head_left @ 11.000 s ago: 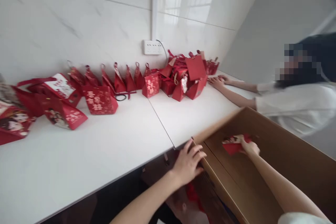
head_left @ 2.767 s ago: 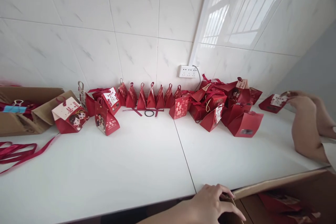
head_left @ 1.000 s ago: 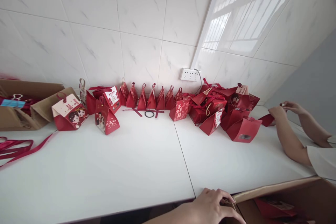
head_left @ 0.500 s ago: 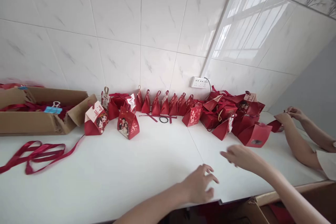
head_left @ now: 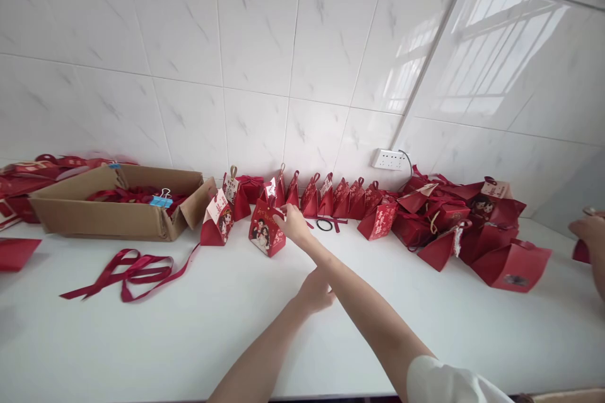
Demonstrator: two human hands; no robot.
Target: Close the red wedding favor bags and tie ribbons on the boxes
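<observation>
My right hand (head_left: pixel 293 225) reaches far across the white table (head_left: pixel 198 327), and its fingers close on the top right corner of an upright red gift box (head_left: pixel 265 236) printed with a cartoon couple. A second box like it (head_left: pixel 216 227) stands just to the left. My left hand (head_left: pixel 314 293) hovers low over the table nearer to me, under my right forearm. The arm hides most of its fingers, and nothing shows in them.
An open cardboard box (head_left: pixel 94 219) with ribbons and a blue binder clip (head_left: pixel 161 201) sits at the left. Loose red ribbon (head_left: pixel 132 267) lies before it. Small red pouches (head_left: pixel 338 197) line the wall beside a black hair tie (head_left: pixel 324 225). More red boxes (head_left: pixel 477 233) are piled at the right. Another person's hand (head_left: pixel 588 230) is at the right edge.
My view has swung left and up. My right hand shot forward and left from mid-table to the red gift box. My left hand left the table's near edge and moved forward.
</observation>
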